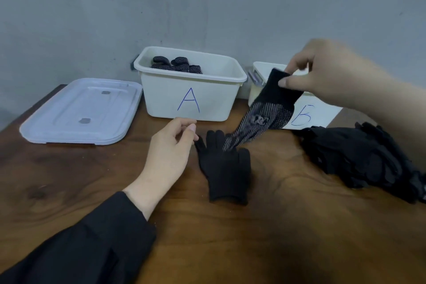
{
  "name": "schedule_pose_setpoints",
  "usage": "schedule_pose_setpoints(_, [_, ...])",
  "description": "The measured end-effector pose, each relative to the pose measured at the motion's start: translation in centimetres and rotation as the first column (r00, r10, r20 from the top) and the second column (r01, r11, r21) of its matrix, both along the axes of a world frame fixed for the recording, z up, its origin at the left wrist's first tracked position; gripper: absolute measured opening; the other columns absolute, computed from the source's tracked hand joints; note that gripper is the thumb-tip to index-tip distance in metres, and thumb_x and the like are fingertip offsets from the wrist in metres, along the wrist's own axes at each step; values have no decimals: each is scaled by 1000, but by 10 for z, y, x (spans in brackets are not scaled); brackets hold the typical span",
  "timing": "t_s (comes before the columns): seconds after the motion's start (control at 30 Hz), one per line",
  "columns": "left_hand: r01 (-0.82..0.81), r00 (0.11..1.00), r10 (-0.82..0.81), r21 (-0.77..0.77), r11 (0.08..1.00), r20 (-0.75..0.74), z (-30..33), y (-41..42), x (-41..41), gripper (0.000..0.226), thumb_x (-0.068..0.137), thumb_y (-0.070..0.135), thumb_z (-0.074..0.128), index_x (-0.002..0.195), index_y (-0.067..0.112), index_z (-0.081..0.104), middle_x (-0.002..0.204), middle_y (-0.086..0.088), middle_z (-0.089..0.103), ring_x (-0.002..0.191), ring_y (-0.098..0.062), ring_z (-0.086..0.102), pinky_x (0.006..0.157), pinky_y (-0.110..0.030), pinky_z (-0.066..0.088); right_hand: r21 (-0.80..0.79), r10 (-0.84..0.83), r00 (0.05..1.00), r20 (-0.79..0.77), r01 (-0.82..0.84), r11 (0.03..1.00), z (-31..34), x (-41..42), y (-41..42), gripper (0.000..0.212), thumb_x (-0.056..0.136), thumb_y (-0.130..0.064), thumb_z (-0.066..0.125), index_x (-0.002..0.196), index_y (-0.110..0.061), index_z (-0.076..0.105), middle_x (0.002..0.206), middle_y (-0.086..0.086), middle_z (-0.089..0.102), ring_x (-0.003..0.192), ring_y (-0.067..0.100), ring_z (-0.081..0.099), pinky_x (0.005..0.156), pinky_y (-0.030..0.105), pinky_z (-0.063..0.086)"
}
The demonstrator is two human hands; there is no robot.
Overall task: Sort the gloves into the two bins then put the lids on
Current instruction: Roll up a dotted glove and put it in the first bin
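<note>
Keep right hand point(322, 76) pinching dotted glove point(265, 113) by its cuff, up near bin B point(322, 115); carry left to bin A point(191, 90) with other dotted ones; drop inside; left hand point(170, 152) loose, holding nothing.

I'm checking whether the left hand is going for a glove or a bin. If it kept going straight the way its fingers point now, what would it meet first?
Most likely the plain black glove lying flat on the table: the left hand points right, its fingertips nearly at the glove's outermost finger. Bin A sits farther back, off that line, though depth is hard to judge.
</note>
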State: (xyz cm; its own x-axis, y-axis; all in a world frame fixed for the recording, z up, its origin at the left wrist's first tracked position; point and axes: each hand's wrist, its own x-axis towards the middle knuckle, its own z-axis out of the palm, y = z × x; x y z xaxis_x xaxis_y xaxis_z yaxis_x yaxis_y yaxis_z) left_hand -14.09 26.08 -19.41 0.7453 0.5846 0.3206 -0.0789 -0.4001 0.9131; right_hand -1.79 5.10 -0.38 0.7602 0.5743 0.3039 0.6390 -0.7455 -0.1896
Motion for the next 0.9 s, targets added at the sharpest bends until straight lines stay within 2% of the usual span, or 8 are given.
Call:
schedule_pose_setpoints(0.1, [-3, 1000, 3, 10, 1000, -11, -2, 0, 1, 16, 100, 33, 51, 108, 35, 65, 86, 20, 70, 87, 0, 65, 86, -33, 56, 169, 21, 995, 96, -37, 985, -6, 9, 18, 13, 90, -31, 69, 93, -19, 69, 105, 1, 62, 98, 24, 59, 86, 40, 49])
schedule_pose_setpoints(0.17, [-19, 1000, 19, 5, 1000, -7, -2, 2, 1, 15, 100, 34, 51, 106, 35, 65, 85, 18, 70, 87, -1, 65, 85, -30, 55, 291, 31, 986, 162, -78, 954, -16, 12, 23, 13, 90, -30, 65, 93, -18, 68, 97, 2, 67, 93, 25, 61, 83, 42, 50])
schedule_pose_setpoints(0.27, [-58, 998, 58, 2, 998, -12, -3, 5, 2, 15, 101, 32, 49, 99, 36, 64, 83, 14, 70, 83, -3, 64, 76, -23, 49, 265, 103, 968, 230, -164, 950, -50, -7, 23, 9, 90, -25, 66, 92, -16, 66, 88, -1, 63, 82, 20, 55, 73, 36, 43])
schedule_pose_setpoints(0.37, [-105, 994, 106, 37, 994, -35, -4, 8, 4, 16, 101, 32, 49, 94, 36, 62, 82, 13, 70, 82, -3, 64, 72, -20, 46, 114, 262, 954, 144, -279, 954, -113, -41, 11, 9, 89, -30, 64, 90, -21, 65, 93, -6, 63, 87, 18, 58, 78, 38, 47])
schedule_pose_setpoints(0.43, [-118, 988, 126, 101, 988, -83, -7, 10, 6, 15, 101, 34, 49, 100, 31, 65, 85, 15, 68, 85, -3, 63, 73, -20, 46, -46, 354, 935, -5, -354, 934, -157, -64, 0, 23, 92, -49, 57, 98, -28, 66, 111, -13, 63, 104, 7, 57, 92, 30, 47])
schedule_pose_setpoints(0.53, [-38, 962, 116, 300, 953, -246, -14, 10, 10, 28, 100, 40, 49, 122, 28, 61, 98, 19, 64, 97, -5, 59, 88, -28, 48, 2, 324, 933, -155, -328, 945, -196, -88, -16, 50, 91, -69, 44, 122, -36, 64, 138, -28, 46, 122, -22, 24, 106, 16, 26])
schedule_pose_setpoints(0.67, [63, 898, 190, 545, 836, -396, -22, 2, 23, 49, 99, 53, 44, 141, 29, 49, 122, 8, 63, 117, -19, 55, 99, -40, 38, 300, 167, 971, -171, -110, 947, -204, -80, -22, 48, 93, -61, 42, 125, -34, 65, 141, -31, 43, 134, -8, 39, 107, 22, 37])
schedule_pose_setpoints(0.9, [72, 881, 217, 574, 816, -420, -22, -23, 49, 47, 97, 35, 53, 143, 31, 46, 120, 4, 61, 117, -21, 52, 98, -40, 35, 130, 160, 962, -220, -134, 982, -211, -79, -13, 41, 100, -51, 47, 137, -37, 58, 154, -28, 35, 139, 5, 40, 110, 20, 31])
